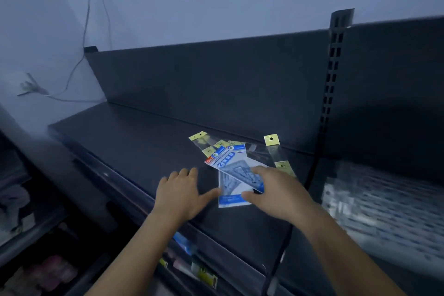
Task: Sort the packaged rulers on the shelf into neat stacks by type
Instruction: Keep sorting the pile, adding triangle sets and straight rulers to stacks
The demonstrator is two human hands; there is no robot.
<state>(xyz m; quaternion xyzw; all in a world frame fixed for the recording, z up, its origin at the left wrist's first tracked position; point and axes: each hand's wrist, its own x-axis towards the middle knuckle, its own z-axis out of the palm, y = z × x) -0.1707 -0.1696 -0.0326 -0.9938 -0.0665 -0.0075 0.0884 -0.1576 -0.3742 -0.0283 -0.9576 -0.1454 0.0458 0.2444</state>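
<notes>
A loose pile of packaged rulers lies on the dark shelf (134, 142). Two blue-and-white set-square packs (236, 170) overlap on top of it. Clear sleeves with yellow hang tabs (271, 139) fan out behind them, one to the left (200, 138). My right hand (274, 190) rests on the blue packs, fingers spread over the upper one and thumb at the lower pack's bottom edge. My left hand (180, 192) lies flat on the shelf just left of the packs, its thumb touching the lower pack's left edge.
A dark back panel (216, 84) rises behind the shelf. A slotted upright post (332, 74) divides it from a perforated shelf bay (384, 211) on the right. Lower shelves (187, 262) below hold other packaged goods. A cable (86, 19) hangs on the wall at left.
</notes>
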